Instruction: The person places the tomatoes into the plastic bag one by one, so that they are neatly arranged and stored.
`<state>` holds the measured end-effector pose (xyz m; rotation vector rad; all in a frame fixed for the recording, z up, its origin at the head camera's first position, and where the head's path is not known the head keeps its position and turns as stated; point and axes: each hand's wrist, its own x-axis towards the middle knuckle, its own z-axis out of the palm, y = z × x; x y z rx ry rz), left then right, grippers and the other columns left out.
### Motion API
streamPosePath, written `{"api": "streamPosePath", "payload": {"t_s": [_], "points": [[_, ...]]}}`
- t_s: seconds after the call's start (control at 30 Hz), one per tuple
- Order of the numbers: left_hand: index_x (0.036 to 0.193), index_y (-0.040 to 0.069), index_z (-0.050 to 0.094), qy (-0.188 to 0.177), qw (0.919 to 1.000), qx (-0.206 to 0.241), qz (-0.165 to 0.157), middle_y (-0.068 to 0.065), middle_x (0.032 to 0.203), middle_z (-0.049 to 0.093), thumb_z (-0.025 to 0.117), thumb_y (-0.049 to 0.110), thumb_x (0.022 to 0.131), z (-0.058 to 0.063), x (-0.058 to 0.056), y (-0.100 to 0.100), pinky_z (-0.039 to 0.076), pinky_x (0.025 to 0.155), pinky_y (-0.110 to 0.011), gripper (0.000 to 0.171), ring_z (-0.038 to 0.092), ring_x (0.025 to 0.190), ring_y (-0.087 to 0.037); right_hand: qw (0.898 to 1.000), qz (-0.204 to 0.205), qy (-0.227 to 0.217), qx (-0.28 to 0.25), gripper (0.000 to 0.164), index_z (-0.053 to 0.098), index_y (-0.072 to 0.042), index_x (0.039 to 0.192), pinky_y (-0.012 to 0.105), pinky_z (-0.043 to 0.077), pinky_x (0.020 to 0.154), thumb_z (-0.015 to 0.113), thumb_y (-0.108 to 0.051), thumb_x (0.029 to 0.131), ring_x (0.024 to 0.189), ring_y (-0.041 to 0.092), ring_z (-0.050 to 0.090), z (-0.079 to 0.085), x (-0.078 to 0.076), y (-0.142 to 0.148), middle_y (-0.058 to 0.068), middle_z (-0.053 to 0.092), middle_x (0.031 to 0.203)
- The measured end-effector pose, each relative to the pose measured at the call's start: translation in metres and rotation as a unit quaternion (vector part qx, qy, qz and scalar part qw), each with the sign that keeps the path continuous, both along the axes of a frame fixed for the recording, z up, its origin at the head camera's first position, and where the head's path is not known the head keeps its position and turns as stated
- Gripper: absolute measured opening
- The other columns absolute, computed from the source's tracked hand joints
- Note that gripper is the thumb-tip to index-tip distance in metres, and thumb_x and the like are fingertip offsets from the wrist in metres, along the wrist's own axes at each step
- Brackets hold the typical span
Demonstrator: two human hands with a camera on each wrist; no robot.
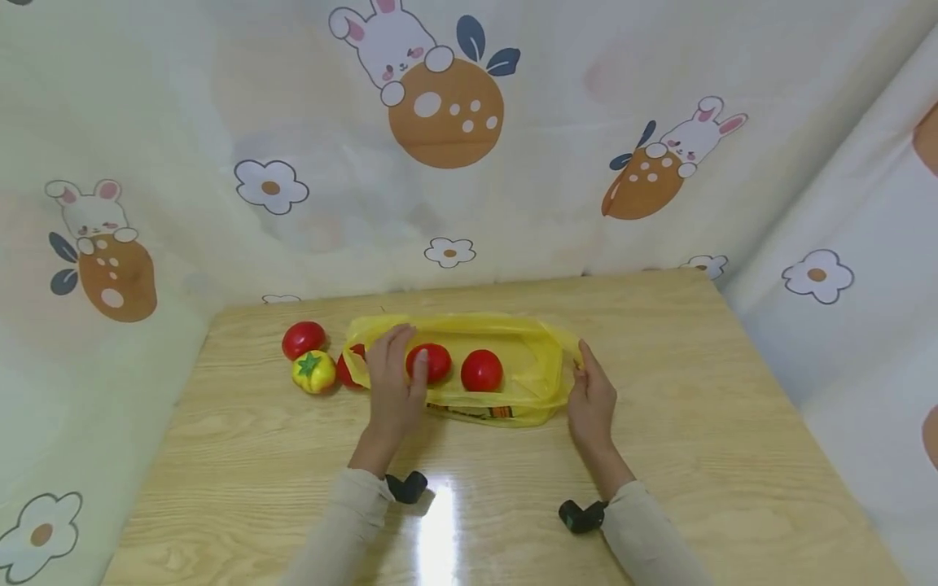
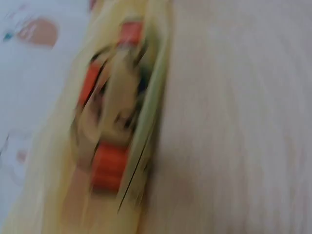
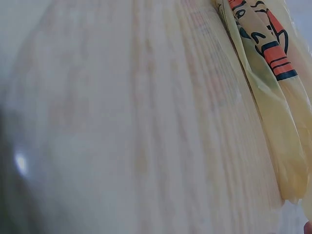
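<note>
A yellow plastic bag [image 1: 523,382] lies on its side across the table, its mouth spread wide. Two glossy red round fruits, one left [image 1: 437,363] and one right [image 1: 481,371], sit in it; their exact kind is unclear. My left hand [image 1: 394,387] is over the bag's left end, thumb in front of the left fruit, fingers loosely bent. At the right end, my right hand [image 1: 592,403] pinches the bag's edge between thumb and fingers. In the left wrist view the printed bag [image 2: 109,165] is blurred; the right wrist view shows its folded side [image 3: 278,122].
Left of the bag lie a red fruit [image 1: 304,339] and a yellow, pepper-like one [image 1: 315,372] with a green star-shaped top. Another red fruit [image 1: 348,370] is partly covered by the bag's left edge. A patterned curtain [image 1: 542,203] hangs behind the wooden table [image 1: 681,456].
</note>
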<state>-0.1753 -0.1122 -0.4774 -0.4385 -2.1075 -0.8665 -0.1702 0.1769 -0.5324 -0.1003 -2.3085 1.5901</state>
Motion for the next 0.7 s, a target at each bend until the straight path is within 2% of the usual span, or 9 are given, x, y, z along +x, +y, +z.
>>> {"api": "streamPosePath", "payload": {"t_s": [0.17, 0.23, 0.3, 0.37, 0.47, 0.53, 0.6, 0.63, 0.7], "points": [[0.115, -0.006, 0.058, 0.028, 0.9952, 0.005, 0.093, -0.028, 0.126, 0.052, 0.054, 0.012, 0.093, 0.001, 0.003, -0.051, 0.034, 0.094, -0.059, 0.029, 0.047, 0.115, -0.045, 1.0, -0.001, -0.016, -0.001, 0.049, 0.038, -0.009, 0.151, 0.046, 0.038, 0.112, 0.039, 0.0, 0.103, 0.135, 0.032, 0.046, 0.0, 0.003, -0.001, 0.015, 0.042, 0.151], [0.114, -0.007, 0.058, 0.008, 0.9917, 0.011, 0.128, -0.03, 0.129, 0.048, 0.055, 0.008, 0.092, 0.0, 0.006, -0.071, 0.031, 0.096, -0.06, 0.028, 0.043, 0.119, -0.046, 1.0, -0.001, -0.016, 0.0, 0.049, 0.038, -0.009, 0.151, 0.046, 0.038, 0.112, 0.039, 0.0, 0.103, 0.135, 0.032, 0.046, 0.001, 0.004, -0.002, 0.016, 0.043, 0.151], [0.118, -0.009, 0.055, -0.036, 0.9863, 0.022, 0.16, -0.031, 0.134, 0.042, 0.056, 0.006, 0.091, -0.001, 0.008, -0.088, 0.026, 0.1, -0.061, 0.031, 0.036, 0.124, -0.047, 1.0, -0.003, -0.01, 0.002, 0.048, 0.038, -0.008, 0.15, 0.046, 0.037, 0.113, 0.039, 0.0, 0.103, 0.136, 0.031, 0.045, 0.003, 0.004, -0.003, 0.015, 0.043, 0.151], [0.124, -0.01, 0.05, -0.104, 0.9767, 0.032, 0.185, -0.032, 0.141, 0.034, 0.058, 0.007, 0.092, -0.002, 0.011, -0.1, 0.021, 0.104, -0.062, 0.037, 0.028, 0.131, -0.047, 1.0, -0.006, -0.006, 0.006, 0.048, 0.038, -0.007, 0.15, 0.046, 0.036, 0.113, 0.039, 0.0, 0.103, 0.137, 0.031, 0.044, 0.003, 0.005, -0.003, 0.014, 0.043, 0.151], [0.136, -0.008, 0.042, -0.221, 0.9523, 0.032, 0.207, -0.031, 0.148, 0.023, 0.061, 0.014, 0.093, -0.004, 0.012, -0.112, 0.016, 0.11, -0.062, 0.052, 0.016, 0.137, -0.047, 1.0, -0.009, -0.009, 0.012, 0.048, 0.038, -0.007, 0.15, 0.046, 0.035, 0.114, 0.039, 0.0, 0.103, 0.138, 0.03, 0.043, 0.003, 0.005, -0.002, 0.014, 0.042, 0.152], [0.139, -0.006, 0.039, -0.281, 0.9358, 0.029, 0.211, -0.031, 0.15, 0.02, 0.062, 0.02, 0.094, -0.008, 0.014, -0.114, 0.015, 0.111, -0.063, 0.058, 0.013, 0.139, -0.047, 1.0, -0.01, -0.012, 0.017, 0.048, 0.039, -0.006, 0.15, 0.047, 0.036, 0.114, 0.039, 0.001, 0.102, 0.137, 0.032, 0.044, 0.003, 0.006, -0.001, 0.014, 0.042, 0.152], [0.141, -0.005, 0.038, -0.321, 0.9233, 0.033, 0.209, -0.031, 0.15, 0.021, 0.063, 0.022, 0.094, -0.013, 0.015, -0.115, 0.015, 0.111, -0.063, 0.059, 0.013, 0.139, -0.048, 1.0, -0.011, -0.012, 0.023, 0.048, 0.039, -0.005, 0.149, 0.048, 0.037, 0.113, 0.04, 0.002, 0.102, 0.136, 0.033, 0.045, 0.003, 0.006, 0.001, 0.015, 0.043, 0.151], [0.141, -0.004, 0.038, -0.332, 0.9195, 0.04, 0.206, -0.031, 0.15, 0.022, 0.063, 0.022, 0.094, -0.016, 0.015, -0.115, 0.016, 0.112, -0.063, 0.059, 0.015, 0.139, -0.048, 1.0, -0.011, -0.011, 0.026, 0.048, 0.039, -0.005, 0.149, 0.048, 0.037, 0.112, 0.04, 0.002, 0.102, 0.136, 0.033, 0.045, 0.003, 0.006, 0.002, 0.015, 0.043, 0.151], [0.141, -0.004, 0.039, -0.34, 0.9175, 0.05, 0.201, -0.031, 0.15, 0.023, 0.064, 0.02, 0.094, -0.021, 0.016, -0.114, 0.019, 0.112, -0.063, 0.057, 0.018, 0.139, -0.049, 0.999, -0.009, -0.009, 0.029, 0.048, 0.039, -0.005, 0.149, 0.048, 0.037, 0.112, 0.04, 0.002, 0.102, 0.136, 0.033, 0.045, 0.004, 0.006, 0.004, 0.015, 0.042, 0.152]]}}
